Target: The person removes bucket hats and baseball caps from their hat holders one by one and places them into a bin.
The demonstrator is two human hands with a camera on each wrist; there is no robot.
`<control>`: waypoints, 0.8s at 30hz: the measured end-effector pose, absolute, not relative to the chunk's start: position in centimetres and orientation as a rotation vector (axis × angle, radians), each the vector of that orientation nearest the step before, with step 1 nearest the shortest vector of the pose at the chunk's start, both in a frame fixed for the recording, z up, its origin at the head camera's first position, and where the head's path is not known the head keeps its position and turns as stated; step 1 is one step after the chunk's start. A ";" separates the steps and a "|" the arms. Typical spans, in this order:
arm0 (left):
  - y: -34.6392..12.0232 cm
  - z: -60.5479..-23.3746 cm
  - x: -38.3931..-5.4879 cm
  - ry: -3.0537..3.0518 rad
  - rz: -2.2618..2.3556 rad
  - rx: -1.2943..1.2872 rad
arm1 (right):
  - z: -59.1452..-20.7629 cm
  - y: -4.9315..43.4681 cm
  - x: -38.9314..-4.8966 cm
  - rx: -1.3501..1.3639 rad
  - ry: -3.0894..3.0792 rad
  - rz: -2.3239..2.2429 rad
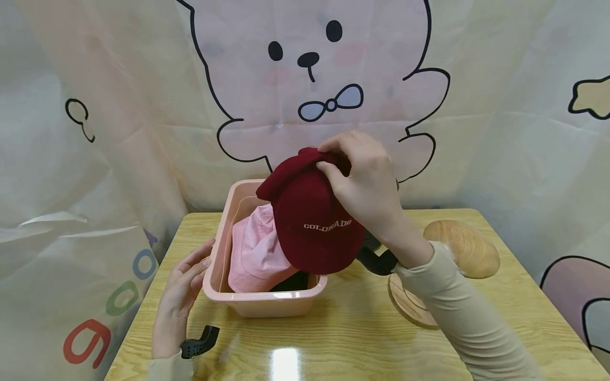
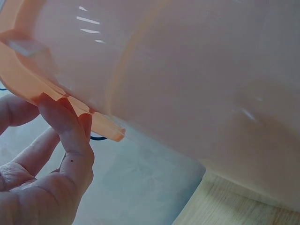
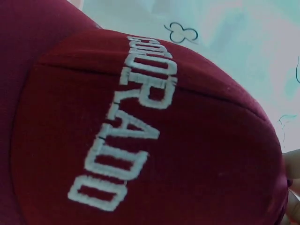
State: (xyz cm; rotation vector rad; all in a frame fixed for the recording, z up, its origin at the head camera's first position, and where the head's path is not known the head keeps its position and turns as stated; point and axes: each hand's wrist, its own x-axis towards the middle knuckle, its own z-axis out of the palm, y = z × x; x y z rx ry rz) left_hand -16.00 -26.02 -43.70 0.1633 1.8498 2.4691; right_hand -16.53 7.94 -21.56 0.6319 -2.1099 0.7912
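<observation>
Raised above a pink plastic tub (image 1: 271,304), a dark red cap (image 1: 310,206) with white COLORADO lettering hangs from my right hand (image 1: 367,185). Thumb and fingers of that hand pinch the cap's upper edge. The same cap (image 3: 211,145) fills most of the right wrist view. Inside the tub lies a pink cap (image 1: 257,254), with something black (image 1: 292,283) partly showing under it. My left hand (image 1: 178,291) is at the tub's left side, its fingertips touching the rim from outside. In the left wrist view these fingers (image 2: 70,140) meet the underside of the rim.
A rounded wooden piece (image 1: 464,248) and a round wooden disc (image 1: 410,307) are at the right of the wooden table (image 1: 357,338), partly behind my right forearm. Behind the table hangs a curtain (image 1: 157,106) with a printed bear.
</observation>
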 end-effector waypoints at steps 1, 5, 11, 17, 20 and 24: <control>-26.0 -43.7 -16.0 1.851 2.467 0.166 | -21.6 7.7 -16.5 0.645 -2.111 0.791; -26.1 -43.7 -16.0 1.855 2.467 0.170 | -21.7 6.8 -16.4 0.680 -2.109 0.800; -26.0 -43.7 -16.0 1.865 2.466 0.157 | -21.8 5.6 -16.5 0.712 -2.113 0.786; -25.9 -43.8 -15.9 1.869 2.474 0.176 | -22.1 4.3 -16.6 0.740 -2.118 0.773; -26.0 -43.8 -15.9 1.883 2.468 0.165 | -22.2 3.7 -16.5 0.750 -2.127 0.763; -26.0 -43.8 -15.9 1.902 2.452 0.154 | -22.0 3.0 -16.2 0.776 -2.135 0.743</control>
